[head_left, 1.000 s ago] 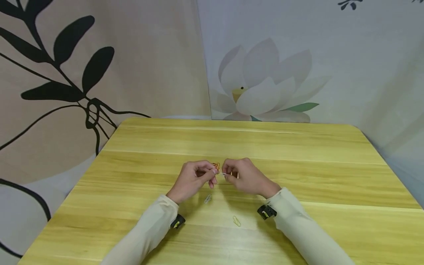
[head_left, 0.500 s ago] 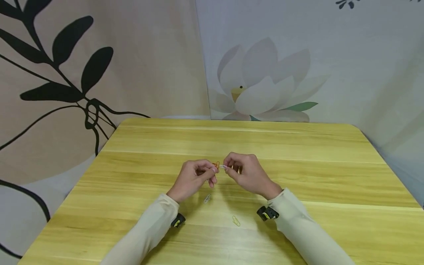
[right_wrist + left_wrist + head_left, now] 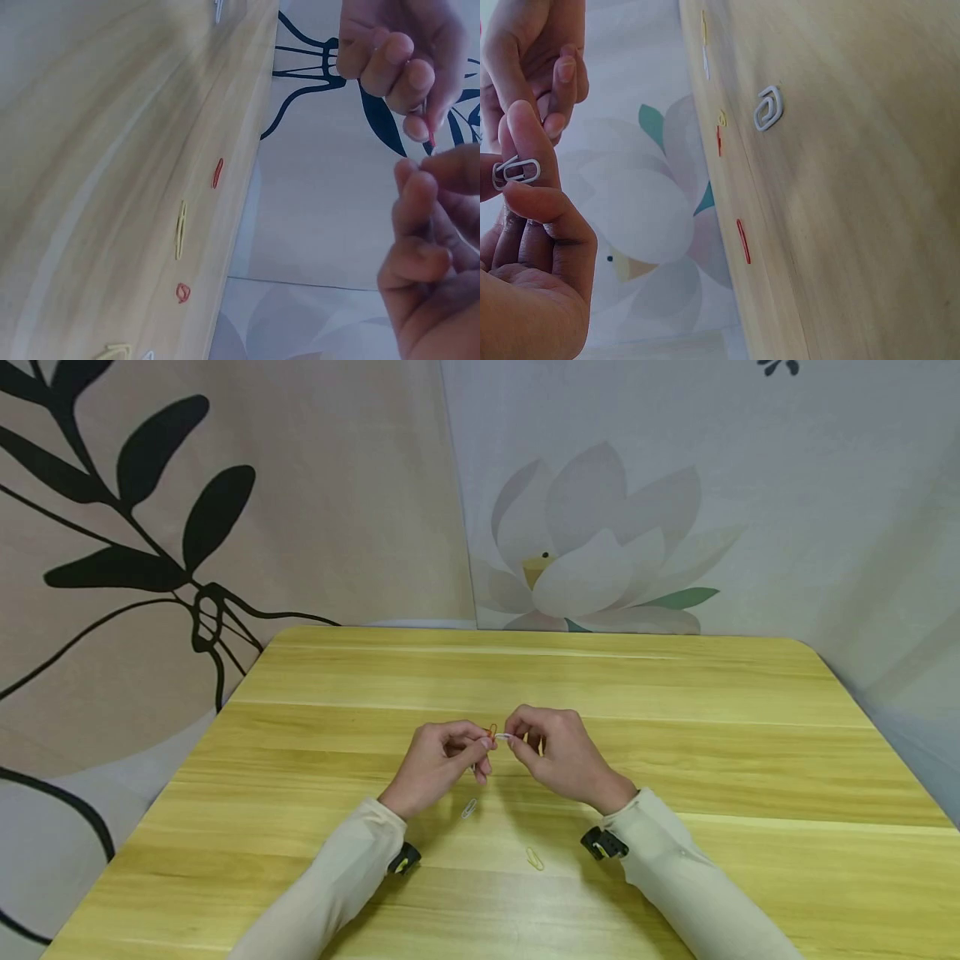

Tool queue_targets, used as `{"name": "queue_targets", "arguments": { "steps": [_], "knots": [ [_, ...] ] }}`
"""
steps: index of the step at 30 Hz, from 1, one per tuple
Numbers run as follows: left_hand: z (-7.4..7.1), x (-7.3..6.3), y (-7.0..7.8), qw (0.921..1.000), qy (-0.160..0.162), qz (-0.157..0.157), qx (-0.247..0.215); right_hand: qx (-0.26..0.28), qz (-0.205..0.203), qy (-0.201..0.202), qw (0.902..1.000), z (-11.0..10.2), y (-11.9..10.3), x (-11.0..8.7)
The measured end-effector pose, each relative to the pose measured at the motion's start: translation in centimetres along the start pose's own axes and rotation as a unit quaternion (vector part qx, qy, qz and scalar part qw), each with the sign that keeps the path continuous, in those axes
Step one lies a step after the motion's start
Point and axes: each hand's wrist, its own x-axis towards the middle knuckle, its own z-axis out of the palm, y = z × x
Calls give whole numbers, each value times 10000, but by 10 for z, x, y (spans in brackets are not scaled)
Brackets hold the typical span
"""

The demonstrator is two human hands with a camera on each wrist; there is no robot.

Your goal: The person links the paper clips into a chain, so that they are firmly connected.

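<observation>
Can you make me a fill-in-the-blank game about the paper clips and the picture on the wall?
Look at the head view:
1. The reddish-orange paper clip is held in the person's ____ (which hand?).
2. The pinched paper clip in the right hand is colored ____.
3. On the table, the loose paper clip nearest the bottom of the picture is colored ____.
4. The leaf at the right of the printed flower is colored ____.

Missing words: left hand; white; yellow; green.
</observation>
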Motion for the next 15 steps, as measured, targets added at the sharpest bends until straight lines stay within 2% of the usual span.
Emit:
{"name": "queue_targets", "arguments": {
  "steps": [4,11,15],
  "knots": [
    [0,0,1,10000,3,37,6,-108,-89,171,9998,-1,-1,0],
    [0,0,1,10000,-7,46,-55,-229,-233,96,9994,-1,-2,1],
    [0,0,1,10000,-25,27,-65,-322,-273,200,9989,-1,-1,0]
  ]
}}
